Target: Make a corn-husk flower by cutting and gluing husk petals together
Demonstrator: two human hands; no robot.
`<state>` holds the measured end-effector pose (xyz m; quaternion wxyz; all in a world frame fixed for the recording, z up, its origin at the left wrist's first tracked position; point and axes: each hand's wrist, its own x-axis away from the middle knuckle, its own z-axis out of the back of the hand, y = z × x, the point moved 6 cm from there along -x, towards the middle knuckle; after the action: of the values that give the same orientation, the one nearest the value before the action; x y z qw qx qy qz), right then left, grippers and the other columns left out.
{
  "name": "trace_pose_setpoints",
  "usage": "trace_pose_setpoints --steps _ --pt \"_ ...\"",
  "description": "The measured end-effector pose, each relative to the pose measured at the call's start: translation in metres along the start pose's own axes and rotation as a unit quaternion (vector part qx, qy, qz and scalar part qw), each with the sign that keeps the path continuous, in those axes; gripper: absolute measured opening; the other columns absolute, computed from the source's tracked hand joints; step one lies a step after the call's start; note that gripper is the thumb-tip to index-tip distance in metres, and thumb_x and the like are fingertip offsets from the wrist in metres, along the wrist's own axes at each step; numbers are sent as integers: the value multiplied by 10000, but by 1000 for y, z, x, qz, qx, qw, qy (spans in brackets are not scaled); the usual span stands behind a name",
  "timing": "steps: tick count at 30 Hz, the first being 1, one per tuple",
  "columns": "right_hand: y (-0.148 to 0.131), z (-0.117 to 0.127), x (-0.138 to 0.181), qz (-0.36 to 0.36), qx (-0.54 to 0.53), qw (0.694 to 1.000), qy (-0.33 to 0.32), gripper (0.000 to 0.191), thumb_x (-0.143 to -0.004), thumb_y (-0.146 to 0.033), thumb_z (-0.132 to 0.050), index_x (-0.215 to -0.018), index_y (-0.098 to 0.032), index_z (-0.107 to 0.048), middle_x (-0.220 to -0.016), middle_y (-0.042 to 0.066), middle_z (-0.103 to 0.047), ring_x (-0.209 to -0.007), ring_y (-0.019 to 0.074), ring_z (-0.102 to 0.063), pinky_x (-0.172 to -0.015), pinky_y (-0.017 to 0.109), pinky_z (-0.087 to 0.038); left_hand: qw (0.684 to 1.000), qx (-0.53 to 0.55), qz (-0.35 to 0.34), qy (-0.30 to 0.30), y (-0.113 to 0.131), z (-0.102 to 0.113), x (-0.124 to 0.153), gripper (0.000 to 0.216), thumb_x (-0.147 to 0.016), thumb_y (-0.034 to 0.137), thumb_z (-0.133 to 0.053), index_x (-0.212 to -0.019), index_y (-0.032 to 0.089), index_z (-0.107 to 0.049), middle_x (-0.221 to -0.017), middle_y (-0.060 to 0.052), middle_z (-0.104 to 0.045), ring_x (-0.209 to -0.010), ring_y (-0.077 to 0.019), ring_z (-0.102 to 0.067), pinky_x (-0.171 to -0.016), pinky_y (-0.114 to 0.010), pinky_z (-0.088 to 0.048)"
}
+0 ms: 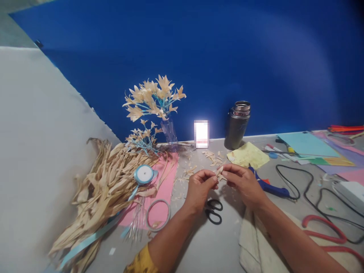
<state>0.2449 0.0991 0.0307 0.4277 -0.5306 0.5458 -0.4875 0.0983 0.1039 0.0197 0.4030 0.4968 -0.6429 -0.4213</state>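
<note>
The left hand (200, 186) and the right hand (243, 182) meet above the middle of the grey table (204, 246). Both are closed to a pinch, thumb against fingertips, on one small husk strip (219, 170) held between them just clear of the tabletop. The strip is pale tan, dry and narrow, pointed at its upper end. Most of it is hidden by the fingers.

Directly below the hands lie black-handled scissors (214, 211), with bare table toward the near edge. A rumpled beige cloth (256, 239) lies under the right forearm. Just right of the right hand rests a blue glue gun (270, 187), its black cable (307, 189) looping outward over a red cord (324, 231). Behind the hands are husk scraps and a crinkled yellow paper (248, 154).

The left side is crowded. A pink sheet (167, 178) carries a thin ring (158, 214) and a spool of light blue ribbon (144, 174), beside a loose heap of curled husks (99, 189) against a white board (34, 132).

At the far edge, against the blue wall (227, 57), stand a clear vase (170, 131) of husk flowers (153, 98) on blue stems and a dull metal flask (238, 124). Flat coloured sheets (309, 146) fill the far right.
</note>
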Motion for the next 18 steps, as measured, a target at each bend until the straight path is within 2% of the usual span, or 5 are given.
trace_pose_setpoints --steps 4,11,18 --pt "15 10 -6 -18 14 999 47 323 -640 -473 -848 -803 -199 -797 -675 1 -656 -587 134 -474 -551 269 -352 999 38 19 21 -7 8 -3 211 -627 292 -836 -735 164 -709 -628 3 -647 -560 -110 -568 -602 -245 -455" --pt "21 1 -3 8 51 999 -6 236 -721 -439 -790 -777 -210 -786 -690 -3 -658 -587 131 -468 -558 273 -340 996 -48 -48 58 6 16 -2 72 -662 227 -764 -672 169 -724 -585 1 -633 -556 -118 -551 -604 -254 -435" --pt "21 -5 2 45 104 993 -23 216 -718 -421 -770 -736 -206 -775 -645 -3 -647 -576 140 -469 -563 287 -352 985 -116 -106 76 21 24 6 54 -689 224 -737 -658 182 -726 -572 10 -610 -528 -117 -518 -574 -260 -419"
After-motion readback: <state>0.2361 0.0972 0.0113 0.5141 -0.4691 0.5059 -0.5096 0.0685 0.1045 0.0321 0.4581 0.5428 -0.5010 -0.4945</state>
